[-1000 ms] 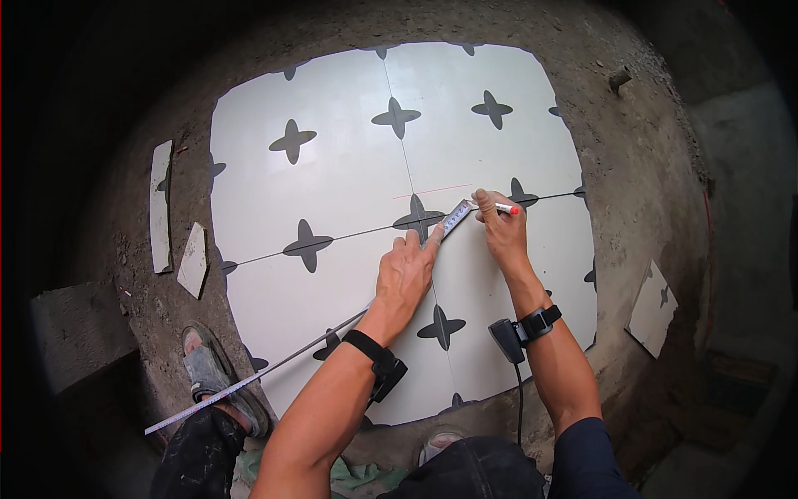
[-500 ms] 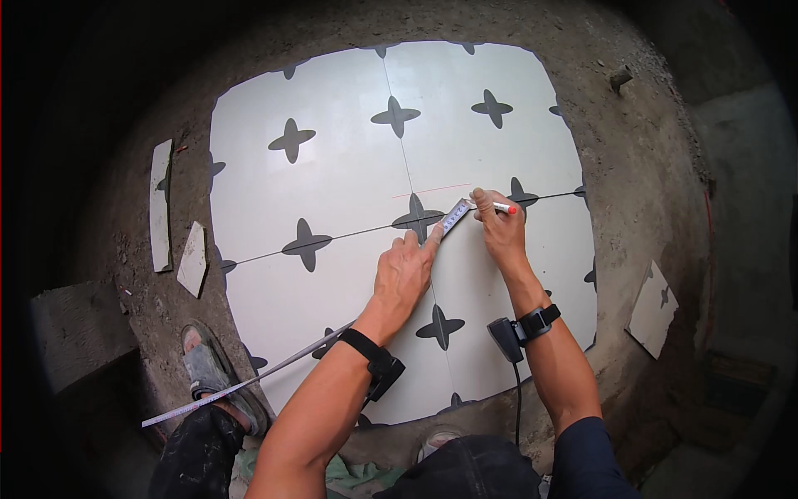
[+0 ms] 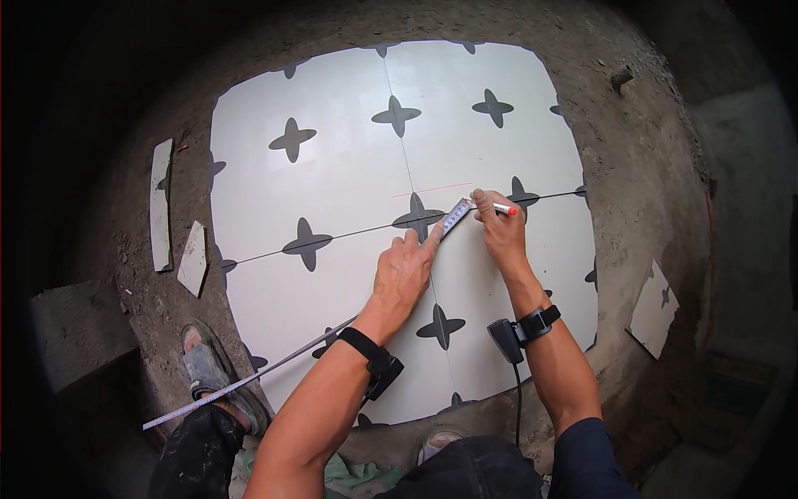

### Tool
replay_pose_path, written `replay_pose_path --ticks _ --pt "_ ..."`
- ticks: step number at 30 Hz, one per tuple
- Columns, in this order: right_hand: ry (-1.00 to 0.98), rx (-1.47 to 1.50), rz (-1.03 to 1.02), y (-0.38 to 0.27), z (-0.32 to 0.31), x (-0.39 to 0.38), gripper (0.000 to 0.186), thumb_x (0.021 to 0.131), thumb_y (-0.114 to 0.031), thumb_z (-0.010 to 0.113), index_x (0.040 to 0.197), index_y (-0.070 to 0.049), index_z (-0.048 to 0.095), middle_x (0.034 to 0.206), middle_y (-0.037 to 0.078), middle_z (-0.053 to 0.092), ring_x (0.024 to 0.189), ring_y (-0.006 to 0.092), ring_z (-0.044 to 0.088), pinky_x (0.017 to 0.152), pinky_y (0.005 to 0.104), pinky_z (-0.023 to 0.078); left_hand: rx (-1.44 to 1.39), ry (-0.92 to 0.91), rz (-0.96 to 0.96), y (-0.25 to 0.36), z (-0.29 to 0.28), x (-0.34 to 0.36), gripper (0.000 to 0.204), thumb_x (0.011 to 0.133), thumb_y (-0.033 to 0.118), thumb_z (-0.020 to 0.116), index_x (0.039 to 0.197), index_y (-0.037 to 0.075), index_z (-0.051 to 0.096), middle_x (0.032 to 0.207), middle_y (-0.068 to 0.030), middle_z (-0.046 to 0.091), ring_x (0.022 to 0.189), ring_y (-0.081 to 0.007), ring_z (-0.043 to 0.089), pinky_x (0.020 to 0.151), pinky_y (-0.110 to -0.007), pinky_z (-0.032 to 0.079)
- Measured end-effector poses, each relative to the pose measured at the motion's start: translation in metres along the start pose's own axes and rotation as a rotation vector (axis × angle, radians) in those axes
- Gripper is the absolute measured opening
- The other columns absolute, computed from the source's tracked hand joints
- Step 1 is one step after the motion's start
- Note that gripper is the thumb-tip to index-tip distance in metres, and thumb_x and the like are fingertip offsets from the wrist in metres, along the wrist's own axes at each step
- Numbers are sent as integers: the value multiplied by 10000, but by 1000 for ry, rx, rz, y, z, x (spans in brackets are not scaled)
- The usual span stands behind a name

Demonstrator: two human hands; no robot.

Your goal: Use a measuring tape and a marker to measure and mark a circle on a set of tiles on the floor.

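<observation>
White tiles (image 3: 349,166) with dark four-petal shapes lie edge to edge on the ground before me. A tape measure blade (image 3: 456,215) runs diagonally over the tiles, and my left hand (image 3: 405,270) pinches it near its front end. The rest of the blade passes beneath my left forearm and out to the lower left. In my right hand (image 3: 501,233) is a white marker (image 3: 504,208) with a red end, held close by the blade's tip. A thin red line (image 3: 432,190) crosses the tile joint just beyond the blade.
At the left lie a narrow tile strip (image 3: 160,208) and a pointed tile offcut (image 3: 194,259). Another broken tile piece (image 3: 654,309) rests at the right. A grey block (image 3: 83,333) stands lower left, near my sandalled foot (image 3: 208,370). A short pipe stub (image 3: 620,78) sticks up at the upper right.
</observation>
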State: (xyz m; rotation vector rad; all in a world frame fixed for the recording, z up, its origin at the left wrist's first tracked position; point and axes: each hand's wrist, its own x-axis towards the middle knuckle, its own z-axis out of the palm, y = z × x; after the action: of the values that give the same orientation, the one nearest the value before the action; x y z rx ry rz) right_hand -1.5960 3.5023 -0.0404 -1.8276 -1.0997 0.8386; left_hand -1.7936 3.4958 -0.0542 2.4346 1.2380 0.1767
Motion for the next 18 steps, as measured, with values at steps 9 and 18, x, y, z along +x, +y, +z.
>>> replay_pose_path --ticks 9,18 --pt "-1 9 -3 -3 0 0 603 977 -571 609 885 21 685 621 -8 470 604 95 411 535 277 353 -30 -20 -7 -1 1 1 522 954 102 532 1474 113 497 950 -169 587 791 -294 619 632 -402 549" --pt "7 -9 6 -4 1 2 623 974 -591 599 872 18 683 618 0 497 602 95 424 532 277 357 -9 -35 -32 4 3 2 681 859 27 577 1518 136 444 960 -183 600 777 -311 653 656 -411 572"
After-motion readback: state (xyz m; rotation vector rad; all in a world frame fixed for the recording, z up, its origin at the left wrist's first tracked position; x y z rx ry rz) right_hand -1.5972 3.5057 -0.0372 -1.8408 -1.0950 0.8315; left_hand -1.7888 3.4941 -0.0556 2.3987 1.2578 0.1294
